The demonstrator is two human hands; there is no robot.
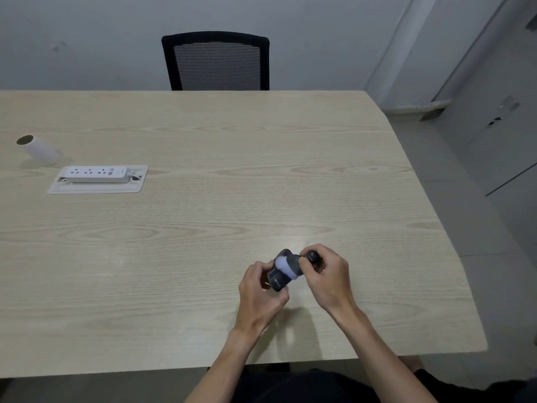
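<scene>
A small dark grey object with a white rounded middle and white lettering [283, 271] is held just above the wooden table [203, 228], near its front right part. My left hand [260, 295] grips its lower dark end, fingers curled round it. My right hand [327, 274] grips its upper end, where a small black knob-like part [313, 255] shows between the thumb and fingers. Much of the object is hidden by both hands.
A white power strip [97, 174] lies in a recessed white tray [96, 189] at the left. A white cardboard tube [39, 149] lies behind it. A black mesh chair [215, 62] stands at the far edge. The table's right edge curves toward grey floor.
</scene>
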